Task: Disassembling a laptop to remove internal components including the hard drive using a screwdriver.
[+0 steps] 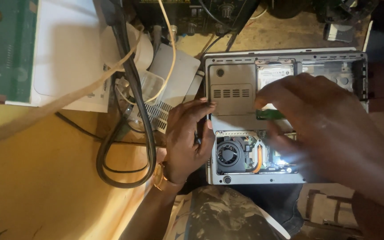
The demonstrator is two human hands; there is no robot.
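We find the left hand [187,135] clasping the left edge of the upturned laptop [232,89]; the right hand [330,129] hovers released, blurred, over its opened base

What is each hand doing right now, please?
Left hand: fingers curled against the left edge of the opened laptop, bracing it.
Right hand: open, blurred, fingers spread over the laptop's inside, holding nothing visible.

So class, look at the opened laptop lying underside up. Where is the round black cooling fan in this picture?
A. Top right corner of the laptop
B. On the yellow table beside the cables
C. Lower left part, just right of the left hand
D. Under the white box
C: the cooling fan sits in the laptop's open lower left bay, beside the left hand.
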